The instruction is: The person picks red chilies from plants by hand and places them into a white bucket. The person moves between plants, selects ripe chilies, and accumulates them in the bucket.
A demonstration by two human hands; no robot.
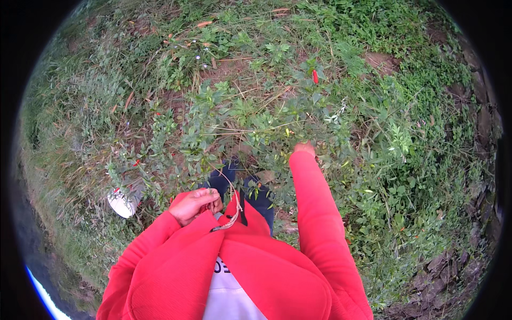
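My left hand [196, 205] is curled in front of my red jacket, fingers bent together; a bit of red shows beneath them, but what it holds is not clear. My right hand [305, 148] reaches down into the leafy pepper plants, its fingers hidden by foliage. A ripe red chili pepper [315, 77] hangs on a plant beyond the right hand, and a yellow-green pepper [287, 132] shows just beside that hand. Another red pepper [137, 163] is among leaves at the left.
A white container [121, 205] stands among plants left of my left hand. A pale cord [233, 188] runs down over my jacket front. Weeds and dry stalks surround my legs [259, 200]. Stacked stones [434, 276] edge the plot at the right.
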